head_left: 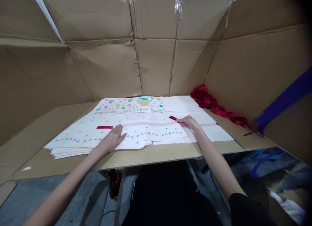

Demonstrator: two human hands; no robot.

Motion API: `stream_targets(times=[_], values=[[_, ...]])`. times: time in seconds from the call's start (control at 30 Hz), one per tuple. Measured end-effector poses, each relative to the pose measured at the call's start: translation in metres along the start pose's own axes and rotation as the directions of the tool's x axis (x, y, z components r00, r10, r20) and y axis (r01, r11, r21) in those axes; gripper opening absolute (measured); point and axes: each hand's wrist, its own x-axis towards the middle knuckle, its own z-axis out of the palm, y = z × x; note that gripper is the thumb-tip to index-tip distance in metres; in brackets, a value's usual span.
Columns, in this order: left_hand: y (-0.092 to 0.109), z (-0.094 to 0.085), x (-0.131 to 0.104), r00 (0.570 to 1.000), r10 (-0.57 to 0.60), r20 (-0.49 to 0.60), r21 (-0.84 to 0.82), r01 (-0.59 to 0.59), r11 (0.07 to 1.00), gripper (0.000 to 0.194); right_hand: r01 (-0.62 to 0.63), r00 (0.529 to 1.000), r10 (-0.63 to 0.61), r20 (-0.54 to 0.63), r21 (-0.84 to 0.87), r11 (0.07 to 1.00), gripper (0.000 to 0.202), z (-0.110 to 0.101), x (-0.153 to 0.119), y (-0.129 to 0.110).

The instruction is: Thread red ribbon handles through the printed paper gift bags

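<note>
A stack of white printed sheets (136,122) lies across the cardboard surface, with small coloured flags, stars and upside-down "Happy Birthday" lettering on it. My left hand (114,139) rests flat on the top sheet, thumb apart from the fingers. Just beyond its fingertips lies a short red ribbon strip (104,127), with its right end close to them. On the right side of the sheet, my right hand (189,122) pinches the near end of a second red ribbon strip (173,118). Its fingertips are partly hidden, so whether they also grip paper cannot be made out.
A heap of shiny red ribbon (206,97) trails along the right side of the work surface. Tall cardboard walls (156,67) enclose the back and sides. A blue strap (285,99) hangs at the right. The board's front edge (151,158) runs before my body.
</note>
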Motion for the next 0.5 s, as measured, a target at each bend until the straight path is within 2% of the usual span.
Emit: stream_targets(times=[0.13, 0.23, 0.33, 0.4, 0.5], values=[[-0.005, 0.007, 0.0, 0.999, 0.015, -0.043, -0.013, -0.016, 1.0, 0.073, 0.021, 0.999, -0.021, -0.044, 0.002, 1.0, 0.019, 0.004, -0.001, 0.0], [-0.002, 0.006, -0.001, 0.998, 0.015, -0.058, -0.022, -0.016, 1.0, 0.072, -0.011, 0.998, 0.009, -0.066, -0.038, 0.999, 0.019, 0.005, -0.001, -0.001], [0.002, -0.003, -0.001, 0.999, -0.009, -0.037, -0.06, 0.006, 0.998, 0.074, -0.03, 0.999, 0.03, -0.013, -0.042, 0.999, 0.019, 0.003, -0.001, 0.0], [0.0, -0.012, 0.0, 0.999, -0.027, -0.023, -0.107, 0.025, 0.994, 0.074, 0.002, 1.0, -0.001, 0.022, -0.07, 0.998, 0.02, 0.001, -0.002, 0.002], [-0.021, -0.026, 0.005, 0.987, -0.141, -0.079, -0.119, 0.131, 0.984, 0.068, 0.055, 0.998, -0.055, 0.005, -0.153, 0.987, 0.021, 0.001, -0.006, 0.005]])
